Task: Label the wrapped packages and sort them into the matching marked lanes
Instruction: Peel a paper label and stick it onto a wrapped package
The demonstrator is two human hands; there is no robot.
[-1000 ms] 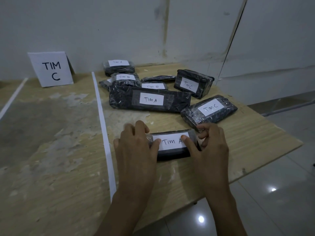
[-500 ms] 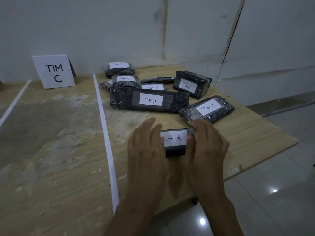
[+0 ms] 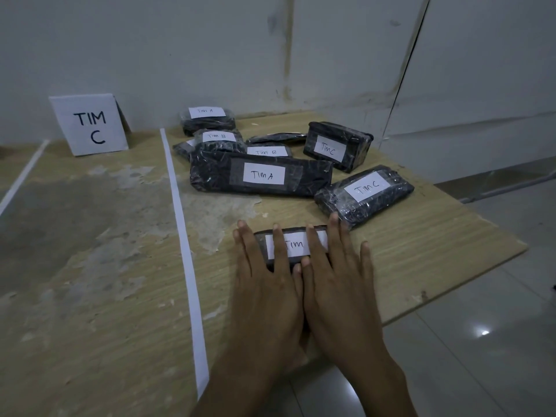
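Hands [image 3: 268, 293] [image 3: 337, 290] over package [image 3: 261, 245], label [image 3: 296, 245] half-hidden.

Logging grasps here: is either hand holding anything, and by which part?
Nothing is gripped. The left hand and right hand lie flat, fingers straight, pressing the labelled top of the nearest package.

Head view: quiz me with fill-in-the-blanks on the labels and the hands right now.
The standing sign reads TIM ___.
The long package behind the hands is labelled TIM ___.
The left hand and right hand press the near package, leaving only the word ___ readable on its label.
Missing: C; A; TIM.
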